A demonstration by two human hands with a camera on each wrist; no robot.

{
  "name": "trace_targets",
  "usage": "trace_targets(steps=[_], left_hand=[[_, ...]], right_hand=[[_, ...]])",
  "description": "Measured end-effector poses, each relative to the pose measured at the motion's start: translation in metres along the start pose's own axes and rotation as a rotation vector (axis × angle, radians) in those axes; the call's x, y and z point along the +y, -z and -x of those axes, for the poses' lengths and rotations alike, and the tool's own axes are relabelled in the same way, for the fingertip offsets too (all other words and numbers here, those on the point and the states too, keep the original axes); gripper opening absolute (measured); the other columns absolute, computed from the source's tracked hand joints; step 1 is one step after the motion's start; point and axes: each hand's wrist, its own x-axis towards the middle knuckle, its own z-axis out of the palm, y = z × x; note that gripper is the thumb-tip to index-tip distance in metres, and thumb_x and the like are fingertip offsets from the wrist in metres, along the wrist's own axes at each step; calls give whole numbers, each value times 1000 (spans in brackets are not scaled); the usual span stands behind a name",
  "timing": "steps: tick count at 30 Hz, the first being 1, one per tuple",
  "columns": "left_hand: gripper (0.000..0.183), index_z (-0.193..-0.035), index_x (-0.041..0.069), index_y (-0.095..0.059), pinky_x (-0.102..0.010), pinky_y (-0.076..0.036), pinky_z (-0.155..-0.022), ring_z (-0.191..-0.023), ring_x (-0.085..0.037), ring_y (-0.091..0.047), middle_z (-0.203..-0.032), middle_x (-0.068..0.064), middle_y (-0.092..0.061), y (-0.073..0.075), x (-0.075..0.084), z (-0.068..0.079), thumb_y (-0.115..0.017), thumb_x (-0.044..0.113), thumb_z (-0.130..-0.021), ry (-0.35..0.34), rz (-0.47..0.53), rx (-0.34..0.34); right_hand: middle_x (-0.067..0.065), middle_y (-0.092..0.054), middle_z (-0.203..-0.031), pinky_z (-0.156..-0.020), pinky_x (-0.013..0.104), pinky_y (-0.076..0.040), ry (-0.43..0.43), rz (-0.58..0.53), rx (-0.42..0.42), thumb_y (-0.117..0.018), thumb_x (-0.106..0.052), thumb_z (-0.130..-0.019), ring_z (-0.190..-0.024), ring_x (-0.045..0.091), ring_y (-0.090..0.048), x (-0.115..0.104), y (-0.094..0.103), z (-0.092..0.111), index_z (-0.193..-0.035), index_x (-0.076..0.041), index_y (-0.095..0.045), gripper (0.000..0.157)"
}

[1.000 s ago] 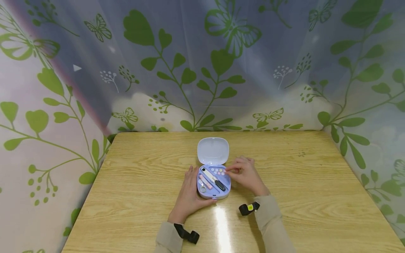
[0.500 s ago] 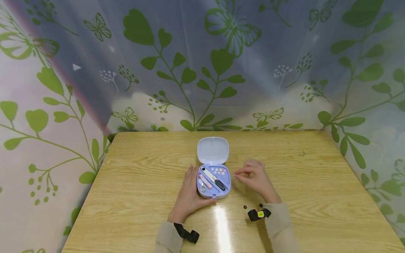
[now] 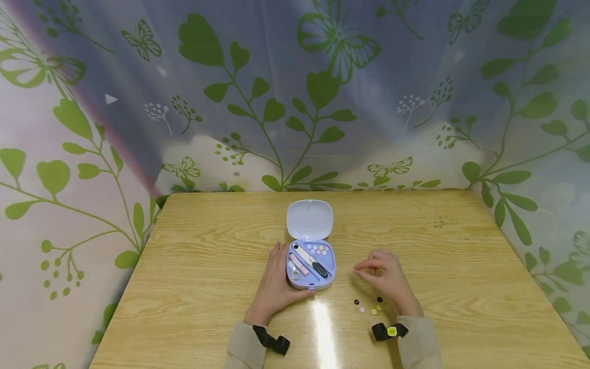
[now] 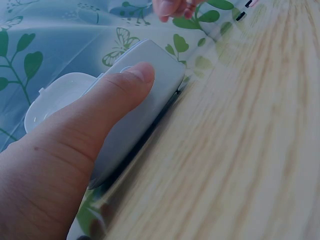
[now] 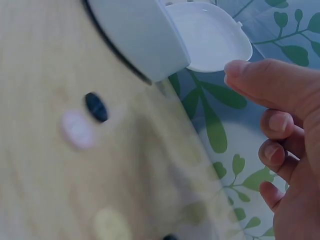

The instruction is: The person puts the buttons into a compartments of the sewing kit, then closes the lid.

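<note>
Between its thumb and fingers the left hand [image 3: 274, 288] grips the box [image 3: 329, 262], likely light, stiff plastic best held by its sidewalls; whether the right hand [image 3: 386, 279] pinches anything, I cannot tell.

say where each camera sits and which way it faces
Head: worn on the head, facing forward and down at the rounded pale-blue plastic case on the brown wooden table; left hand, right hand and beige sleeves show.
Left wrist: on that wrist, facing the case's outer wall; left thumb and right fingertips show.
Right wrist: on that wrist, facing the case past small round buttons; right thumb and fingers show.
Both wrist views share the case's open white lid and the leafy fabric backdrop.
</note>
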Motion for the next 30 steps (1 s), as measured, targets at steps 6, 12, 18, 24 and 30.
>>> trace_targets(steps=[6,12,18,24,30], left_hand=[[128,-156,6,-23,-54,-12,-122,-150,-36,-13,-156,-10,-34,0,-1,0,-87,62,-61,0,-1,0],[128,-156,5,-24,-56,-14,-121,-149,-38,-15,-156,-9,-35,-1,-1,0,-87,63,-60,-12,-6,9],[128,-156,5,-24,-57,-15,-120,-149,-39,-15,-156,-8,-35,-1,-2,0,-87,63,-60,-20,-14,12],[127,-156,5,-25,-56,-13,-121,-149,-38,-15,-155,-10,-36,-1,-1,0,-87,62,-61,-14,-7,11],[128,-156,5,-25,-54,-12,-121,-150,-36,-14,-156,-12,-35,0,0,-1,-88,61,-60,0,3,4]], right_hand=[[-12,-46,-63,-69,27,-26,63,-1,10,-86,6,-68,-64,10,-40,6,-3,14,-78,-16,-79,26],[-8,-47,-62,-70,24,-26,34,-4,20,-85,8,-65,-64,13,-41,2,-4,24,-77,-12,-78,24],[4,-51,-62,-64,25,-32,1,-80,-32,-81,15,-66,-62,23,-43,-16,1,30,-79,-2,-76,22],[0,-54,-68,-65,26,-32,-54,-137,-107,-83,8,-69,-65,18,-44,-3,-1,41,-80,-11,-77,23],[-4,-50,-69,-76,31,-17,-121,-183,-169,-87,-9,-74,-69,10,-42,14,-3,49,-84,-24,-78,20]])
